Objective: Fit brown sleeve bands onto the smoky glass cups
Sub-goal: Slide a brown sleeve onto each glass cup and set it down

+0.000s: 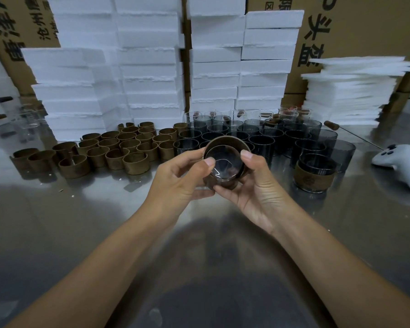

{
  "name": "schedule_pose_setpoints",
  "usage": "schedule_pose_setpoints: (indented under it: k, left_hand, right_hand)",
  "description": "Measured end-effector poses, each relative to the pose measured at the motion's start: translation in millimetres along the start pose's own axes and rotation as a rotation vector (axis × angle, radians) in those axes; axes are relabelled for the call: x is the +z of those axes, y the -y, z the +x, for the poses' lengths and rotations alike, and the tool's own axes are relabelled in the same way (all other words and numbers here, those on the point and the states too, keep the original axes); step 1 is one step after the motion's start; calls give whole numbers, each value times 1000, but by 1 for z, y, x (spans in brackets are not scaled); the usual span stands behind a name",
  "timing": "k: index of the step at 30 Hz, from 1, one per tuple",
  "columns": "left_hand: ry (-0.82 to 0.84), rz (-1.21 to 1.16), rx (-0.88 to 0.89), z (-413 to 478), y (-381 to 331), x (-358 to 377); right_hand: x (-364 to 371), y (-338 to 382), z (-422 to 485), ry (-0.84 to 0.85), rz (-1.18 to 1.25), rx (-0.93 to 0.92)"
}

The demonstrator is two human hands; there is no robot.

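The boxes (365,31) behind are cut off by the top edge and mostly covered by the foam stacks (149,55), so I can read only parts of their print. The bench (92,221) is shiny, and its near part lies in shadow. At the back right the dark cups (260,140) stand close together. The rear rows are hard to make out through the glass, and I cannot tell what is in them. Left of them stand the loose bands (128,147). One banded cup (316,171) stands alone at the right, near a white controller (402,164) cut by the edge. My left hand (178,183) and right hand (253,188) both grip one cup (224,165) above the bench, with a band (225,139) around it. My fingers hide its lower side. Whether its mouth or bottom faces me, I cannot tell.
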State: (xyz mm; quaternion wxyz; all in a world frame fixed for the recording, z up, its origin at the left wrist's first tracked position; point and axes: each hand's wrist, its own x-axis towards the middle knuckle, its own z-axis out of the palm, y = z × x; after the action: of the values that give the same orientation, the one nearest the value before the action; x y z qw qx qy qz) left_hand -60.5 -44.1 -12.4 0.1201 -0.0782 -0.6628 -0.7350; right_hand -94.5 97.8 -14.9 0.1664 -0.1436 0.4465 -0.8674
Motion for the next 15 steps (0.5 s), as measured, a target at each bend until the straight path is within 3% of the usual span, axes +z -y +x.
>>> schedule_pose_setpoints:
  k: [11,15]
  left_hand:
    - [-27,-102,-9,5,8,-6]
    - [-8,-193,-91,9,13,-11]
  right_hand:
    - [5,-6,2,-35,46,-8]
    - [2,-9,3,-47,-51,19]
